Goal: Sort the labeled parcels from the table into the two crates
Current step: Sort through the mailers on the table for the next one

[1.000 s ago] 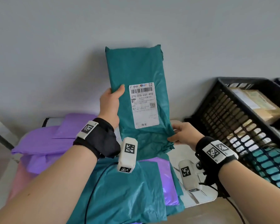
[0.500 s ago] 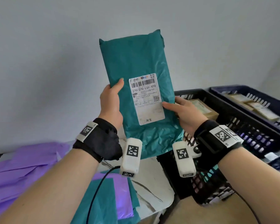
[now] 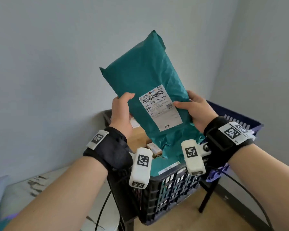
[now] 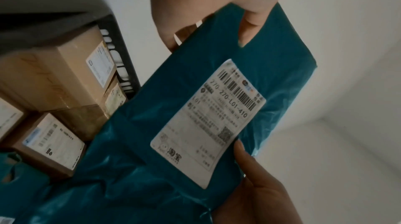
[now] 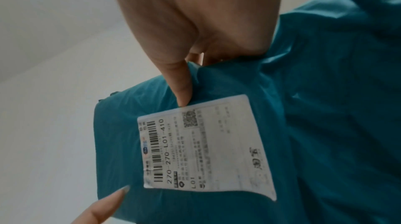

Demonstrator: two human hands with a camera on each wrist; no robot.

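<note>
A teal poly-mailer parcel (image 3: 145, 84) with a white shipping label (image 3: 160, 108) reading 270-270-L01-410 is held upright, tilted right, above the black crate (image 3: 170, 182). My left hand (image 3: 122, 112) grips its left edge, thumb on the front. My right hand (image 3: 193, 110) grips its right edge, thumb on the label's side. The left wrist view shows the parcel (image 4: 195, 124), the left hand (image 4: 217, 13) and the right hand's thumb (image 4: 256, 176). In the right wrist view the right hand (image 5: 195, 39) pinches the parcel (image 5: 325, 90). A blue crate (image 3: 237, 117) stands behind the right hand.
The black crate holds brown labeled boxes (image 4: 54, 76) and another teal parcel (image 3: 163, 164). A white marbled table (image 3: 40, 194) lies at the lower left with purple and teal parcels at its far left edge. Grey walls meet in a corner behind the crates.
Both hands carried the teal parcel rightward from over the table to above the black crate. The right hand took hold of its right edge. The parcel now tilts right.
</note>
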